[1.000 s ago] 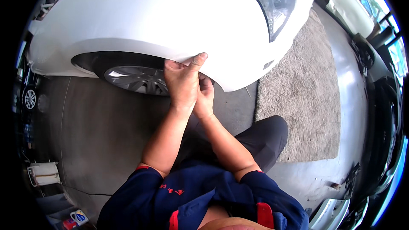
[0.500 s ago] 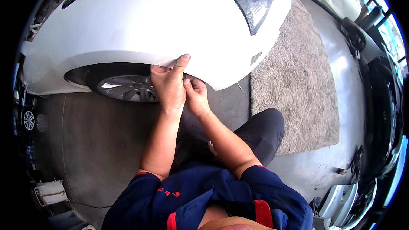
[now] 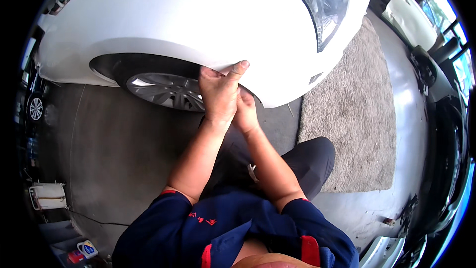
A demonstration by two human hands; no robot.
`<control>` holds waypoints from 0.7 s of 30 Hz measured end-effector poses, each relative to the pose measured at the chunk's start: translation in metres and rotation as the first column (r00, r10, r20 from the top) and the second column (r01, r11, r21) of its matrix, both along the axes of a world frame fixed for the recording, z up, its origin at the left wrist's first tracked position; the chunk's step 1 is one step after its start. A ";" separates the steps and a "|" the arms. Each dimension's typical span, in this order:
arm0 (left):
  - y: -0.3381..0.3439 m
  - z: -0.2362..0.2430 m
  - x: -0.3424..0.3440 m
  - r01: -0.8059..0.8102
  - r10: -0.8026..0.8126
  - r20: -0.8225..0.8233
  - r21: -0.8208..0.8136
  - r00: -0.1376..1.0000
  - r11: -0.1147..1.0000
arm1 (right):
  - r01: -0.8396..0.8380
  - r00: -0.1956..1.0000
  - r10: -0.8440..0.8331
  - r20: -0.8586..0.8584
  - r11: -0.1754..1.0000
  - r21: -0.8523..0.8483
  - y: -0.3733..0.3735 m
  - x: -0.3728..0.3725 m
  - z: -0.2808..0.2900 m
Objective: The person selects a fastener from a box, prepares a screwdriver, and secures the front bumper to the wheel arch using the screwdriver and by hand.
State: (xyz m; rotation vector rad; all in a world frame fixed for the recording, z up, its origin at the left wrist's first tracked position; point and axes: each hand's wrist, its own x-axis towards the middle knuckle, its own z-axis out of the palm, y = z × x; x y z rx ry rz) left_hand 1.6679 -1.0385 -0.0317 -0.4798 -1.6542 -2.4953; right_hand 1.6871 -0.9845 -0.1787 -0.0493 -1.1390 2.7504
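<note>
My left hand (image 3: 218, 94) grips the white fender (image 3: 198, 20) lip at the arch, just above the wheel (image 3: 166, 91); thumb on top. My right hand (image 3: 245, 111) sits tucked behind it under the lip; grip unclear. Best to pull evenly along the edge.

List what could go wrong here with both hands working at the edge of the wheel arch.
1. The left hand grips the thin lip of the white fender, thumb on the paint; a hard pull might bend the lip or cut the fingers.
2. The right hand is tucked behind the left, close to the wheel, largely hidden, so it works partly by feel and could get pinched.
3. A slip of either grip may scuff the paint.
</note>
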 end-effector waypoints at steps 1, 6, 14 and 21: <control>0.005 0.000 0.003 0.005 -0.005 0.007 0.003 1.000 1.000 | -0.131 0.991 0.130 -0.019 0.987 -0.093 0.013 -0.005 -0.011; 0.000 0.003 0.002 -0.015 0.013 0.055 0.044 0.998 0.999 | -0.061 0.998 0.058 -0.032 0.993 -0.099 0.001 -0.001 0.002; 0.006 0.004 0.004 -0.041 0.041 -0.016 0.042 0.999 0.998 | -0.050 0.998 0.046 -0.051 0.996 -0.077 0.017 -0.011 -0.010; -0.001 0.003 0.004 -0.047 0.048 0.043 -0.034 0.998 0.998 | -0.047 0.997 0.047 -0.061 0.999 0.001 0.001 0.003 0.005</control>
